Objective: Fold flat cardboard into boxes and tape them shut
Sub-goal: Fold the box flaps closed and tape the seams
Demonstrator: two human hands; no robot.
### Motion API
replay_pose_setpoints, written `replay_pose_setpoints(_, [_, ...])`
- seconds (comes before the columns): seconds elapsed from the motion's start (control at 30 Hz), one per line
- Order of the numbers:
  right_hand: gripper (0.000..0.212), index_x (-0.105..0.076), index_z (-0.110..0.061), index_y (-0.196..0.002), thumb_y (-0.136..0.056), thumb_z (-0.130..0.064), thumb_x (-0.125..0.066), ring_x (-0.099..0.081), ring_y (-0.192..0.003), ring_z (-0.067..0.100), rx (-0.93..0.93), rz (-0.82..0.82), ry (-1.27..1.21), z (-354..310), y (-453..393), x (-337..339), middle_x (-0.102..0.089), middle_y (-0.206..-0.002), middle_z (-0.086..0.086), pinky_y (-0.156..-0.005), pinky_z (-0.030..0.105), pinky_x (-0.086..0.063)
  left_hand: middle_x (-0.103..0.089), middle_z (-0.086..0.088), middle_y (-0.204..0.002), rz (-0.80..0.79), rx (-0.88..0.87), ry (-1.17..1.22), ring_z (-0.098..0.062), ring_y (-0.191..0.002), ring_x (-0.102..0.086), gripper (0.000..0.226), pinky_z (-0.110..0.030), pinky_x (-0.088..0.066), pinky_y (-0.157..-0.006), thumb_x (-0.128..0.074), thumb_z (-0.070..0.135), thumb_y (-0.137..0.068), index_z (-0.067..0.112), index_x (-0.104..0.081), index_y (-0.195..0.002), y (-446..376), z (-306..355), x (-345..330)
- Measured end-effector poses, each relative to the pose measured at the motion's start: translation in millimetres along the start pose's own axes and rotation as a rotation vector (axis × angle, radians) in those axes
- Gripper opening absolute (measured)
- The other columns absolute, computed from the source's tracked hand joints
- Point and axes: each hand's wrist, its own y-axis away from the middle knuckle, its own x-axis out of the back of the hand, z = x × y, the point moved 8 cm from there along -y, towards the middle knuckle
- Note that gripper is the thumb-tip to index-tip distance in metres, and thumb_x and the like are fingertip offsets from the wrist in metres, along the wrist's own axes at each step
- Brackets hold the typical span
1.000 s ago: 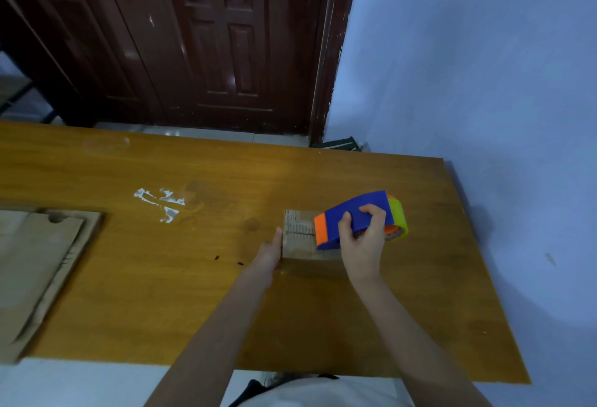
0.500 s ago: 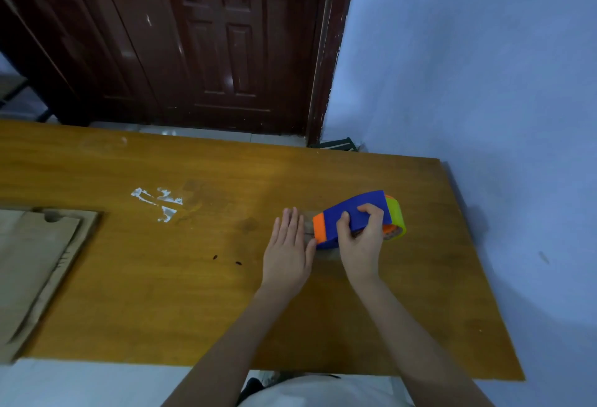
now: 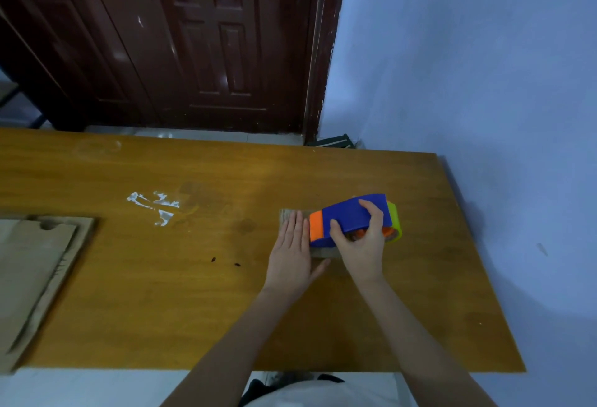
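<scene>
A small cardboard box (image 3: 286,216) lies on the wooden table (image 3: 193,293), mostly hidden under my hands. My left hand (image 3: 292,251) rests flat on top of the box, fingers together and stretched out. My right hand (image 3: 361,242) grips a tape dispenser (image 3: 352,216) with a blue body, an orange front and a yellow-green roll side; it sits on the right part of the box. Only the box's far left corner and a strip of its near side show.
A stack of flat cardboard sheets (image 3: 29,274) lies at the table's left edge. White tape scraps (image 3: 155,206) stick to the tabletop left of centre. A dark wooden door (image 3: 200,41) stands behind the table, and a blue wall (image 3: 484,83) runs along its right side.
My left hand went from touching the box's left side to lying flat on its top. The tape dispenser and my right hand stayed nearly in place.
</scene>
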Motion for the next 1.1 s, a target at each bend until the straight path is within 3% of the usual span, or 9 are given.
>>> replay_pose_setpoints(0.1, [0.046, -0.043, -0.02, -0.11, -0.078, -0.007, -0.075, -0.057, -0.077, 0.0, 0.009, 0.017, 0.033, -3.8, -6.4, 6.2, -0.049, -0.093, -0.016, -0.063, 0.013, -0.049, -0.048, -0.023, -0.137, 0.002, -0.012, -0.033, -0.03, -0.131, -0.045, 0.085, -0.044, -0.033, -0.108, -0.021, 0.063, -0.088, -0.004, -0.051, -0.13, 0.3, 0.6, -0.1])
replay_pose_setpoints(0.2, [0.046, -0.041, -0.019, -0.107, -0.078, -0.005, -0.074, -0.055, -0.079, -0.005, -0.081, 0.073, -0.026, 1.8, -10.8, 15.1, -0.046, -0.095, -0.017, -0.063, 0.011, -0.048, -0.047, -0.024, -0.138, -0.003, -0.008, -0.04, -0.031, -0.131, -0.044, 0.086, -0.045, -0.033, -0.108, -0.018, 0.063, -0.089, -0.004, -0.051, -0.13, -1.6, -0.9, -2.3])
replay_pose_setpoints(0.33, [0.044, -0.041, -0.013, -0.101, -0.075, 0.001, -0.074, -0.053, -0.082, 0.002, -0.103, 0.171, -0.103, 6.0, -10.9, 19.7, -0.044, -0.095, -0.013, -0.066, 0.01, -0.046, -0.047, -0.023, -0.138, -0.012, 0.01, -0.041, -0.031, -0.131, -0.044, 0.086, -0.046, -0.03, -0.108, -0.018, 0.063, -0.089, -0.004, -0.051, -0.131, -1.1, -1.7, -2.7])
replay_pose_setpoints(0.73, [0.043, -0.039, -0.016, -0.103, -0.078, -0.001, -0.071, -0.055, -0.085, 0.006, -0.112, 0.128, -0.131, 9.7, -16.8, 26.9, -0.044, -0.099, -0.012, -0.063, 0.013, -0.048, -0.047, -0.022, -0.139, 0.014, 0.021, -0.06, -0.03, -0.131, -0.044, 0.087, -0.044, -0.029, -0.108, -0.02, 0.065, -0.088, -0.003, -0.048, -0.133, -0.5, -2.3, -0.6])
replay_pose_setpoints(0.97, [0.041, -0.036, -0.006, -0.101, -0.078, 0.011, -0.065, -0.053, -0.063, -0.012, -0.122, 0.294, -0.261, 11.8, -24.8, 66.9, -0.045, -0.088, -0.004, -0.056, 0.011, -0.042, -0.048, -0.023, -0.138, 0.028, 0.018, -0.06, -0.031, -0.13, -0.045, 0.086, -0.046, -0.027, -0.108, -0.022, 0.065, -0.089, -0.005, -0.049, -0.132, 0.9, -6.4, 1.4])
replay_pose_setpoints(1.03, [0.044, -0.038, -0.013, -0.099, -0.074, 0.005, -0.07, -0.054, -0.071, -0.01, -0.06, 0.311, -0.193, 13.1, -35.3, 97.2, -0.045, -0.092, -0.001, -0.061, 0.011, -0.043, -0.047, -0.023, -0.138, 0.021, 0.009, -0.059, -0.031, -0.131, -0.044, 0.086, -0.046, -0.028, -0.109, -0.023, 0.065, -0.088, -0.006, -0.049, -0.132, 0.3, -5.2, 1.7])
replay_pose_setpoints(1.1, [0.047, -0.039, -0.032, -0.097, -0.071, -0.011, -0.072, -0.058, -0.086, 0.01, -0.024, 0.244, -0.11, 11.3, -42.2, 107.1, -0.047, -0.101, 0.007, -0.068, 0.02, -0.049, -0.047, -0.024, -0.138, 0.014, -0.001, -0.056, -0.032, -0.131, -0.044, 0.086, -0.047, -0.03, -0.109, -0.024, 0.064, -0.088, -0.006, -0.049, -0.131, -1.9, -1.6, 1.7])
